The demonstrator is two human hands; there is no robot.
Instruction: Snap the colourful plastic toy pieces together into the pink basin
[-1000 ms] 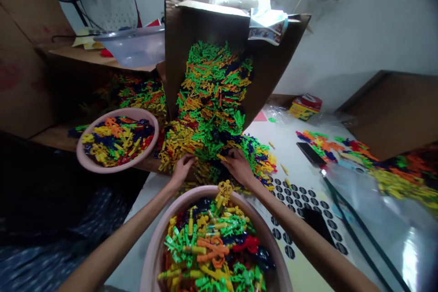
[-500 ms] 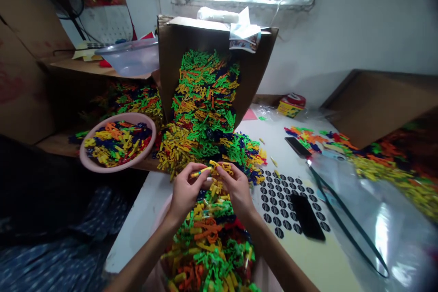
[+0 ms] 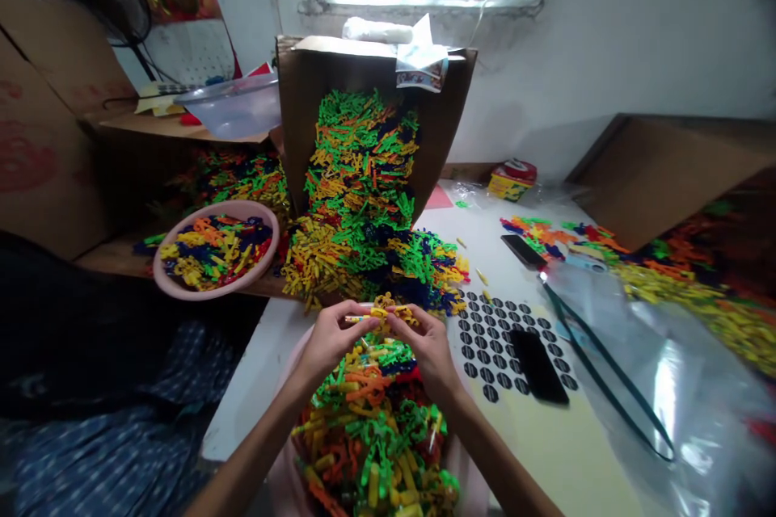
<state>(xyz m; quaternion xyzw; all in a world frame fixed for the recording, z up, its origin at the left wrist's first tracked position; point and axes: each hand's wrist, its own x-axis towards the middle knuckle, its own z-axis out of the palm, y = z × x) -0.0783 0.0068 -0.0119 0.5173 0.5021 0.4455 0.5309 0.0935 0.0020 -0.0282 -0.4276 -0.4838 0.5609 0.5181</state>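
Nearest, at 6 o'clock from the hands, a pink tub (image 3: 470,472) heaped with bright plastic pieces sits between two forearms. Over its far side, the left hand (image 3: 332,339) and right hand (image 3: 428,343) meet, thumbs and fingers pinched narrowly on small yellow pieces (image 3: 383,312); how these join cannot be made out. So slight a grip could let one slip and vanish among its lookalikes below. At 8 o'clock the white surface (image 3: 246,376) ends, and anything knocked that way might fall. Just past 3 o'clock, a black phone (image 3: 539,366) lies on a sheet of round black stickers (image 3: 483,356), where a swinging forearm could nudge it; pale paper (image 3: 567,452) at 4 o'clock offers more room. Farther, at 12 o'clock, a multicoloured heap (image 3: 364,178) slopes from a cardboard box (image 3: 445,109), leaving little space ahead; disturbing its foot could start a slide.
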